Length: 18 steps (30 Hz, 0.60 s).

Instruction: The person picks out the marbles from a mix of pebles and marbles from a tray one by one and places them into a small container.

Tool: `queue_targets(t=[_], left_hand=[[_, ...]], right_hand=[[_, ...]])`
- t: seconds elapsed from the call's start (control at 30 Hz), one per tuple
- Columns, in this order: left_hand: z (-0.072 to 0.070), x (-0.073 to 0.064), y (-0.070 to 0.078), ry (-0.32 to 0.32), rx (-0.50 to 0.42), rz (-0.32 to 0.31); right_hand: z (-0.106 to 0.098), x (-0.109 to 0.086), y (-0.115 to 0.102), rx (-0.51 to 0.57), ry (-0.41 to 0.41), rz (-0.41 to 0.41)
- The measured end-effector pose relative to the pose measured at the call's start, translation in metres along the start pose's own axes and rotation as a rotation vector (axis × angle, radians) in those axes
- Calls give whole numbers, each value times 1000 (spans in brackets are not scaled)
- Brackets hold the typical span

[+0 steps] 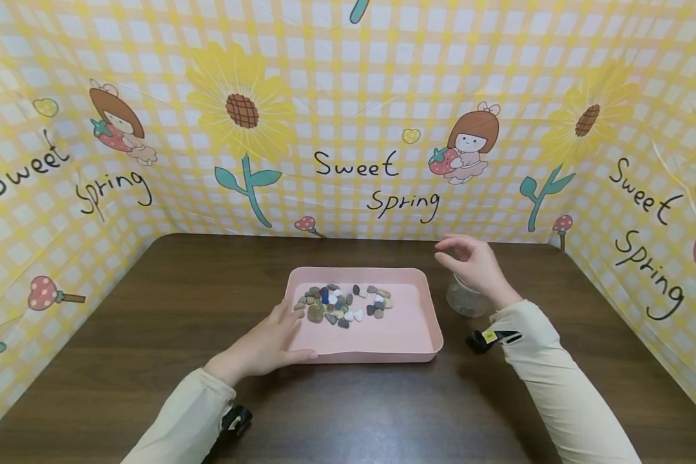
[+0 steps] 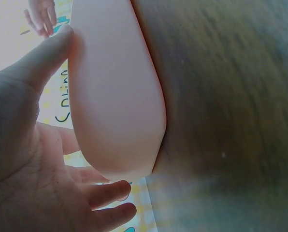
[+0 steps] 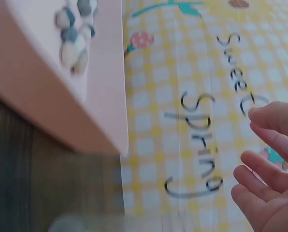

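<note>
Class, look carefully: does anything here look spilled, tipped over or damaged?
Nothing stands out: the visible loose stones lie inside the pink tray, which sits flat and looks undamaged; the partly hidden jar beside it appears upright.

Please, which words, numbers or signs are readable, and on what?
"Sweet", three times, on the checked cloth.
"Spring", three times, on the same cloth.
Yellow label on the right wrist strap: too small to read.
Pale mark on the left wrist strap: likewise too small.
</note>
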State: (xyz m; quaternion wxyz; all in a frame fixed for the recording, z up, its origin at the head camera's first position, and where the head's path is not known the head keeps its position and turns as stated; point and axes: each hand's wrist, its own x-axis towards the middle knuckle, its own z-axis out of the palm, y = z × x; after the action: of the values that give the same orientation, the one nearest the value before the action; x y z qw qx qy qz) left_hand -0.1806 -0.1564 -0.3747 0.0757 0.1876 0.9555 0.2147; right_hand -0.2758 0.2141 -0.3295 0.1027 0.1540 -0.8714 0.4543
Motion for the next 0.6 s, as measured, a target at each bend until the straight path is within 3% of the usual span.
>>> queue_targets(t=[0.3, 0.6], left_hand=[[2, 0, -1, 2, -4, -1], [0, 0, 0, 11, -8, 9]], right_hand=[[32, 6, -23, 83, -137, -6], [62, 13, -31, 114, -245, -35]])
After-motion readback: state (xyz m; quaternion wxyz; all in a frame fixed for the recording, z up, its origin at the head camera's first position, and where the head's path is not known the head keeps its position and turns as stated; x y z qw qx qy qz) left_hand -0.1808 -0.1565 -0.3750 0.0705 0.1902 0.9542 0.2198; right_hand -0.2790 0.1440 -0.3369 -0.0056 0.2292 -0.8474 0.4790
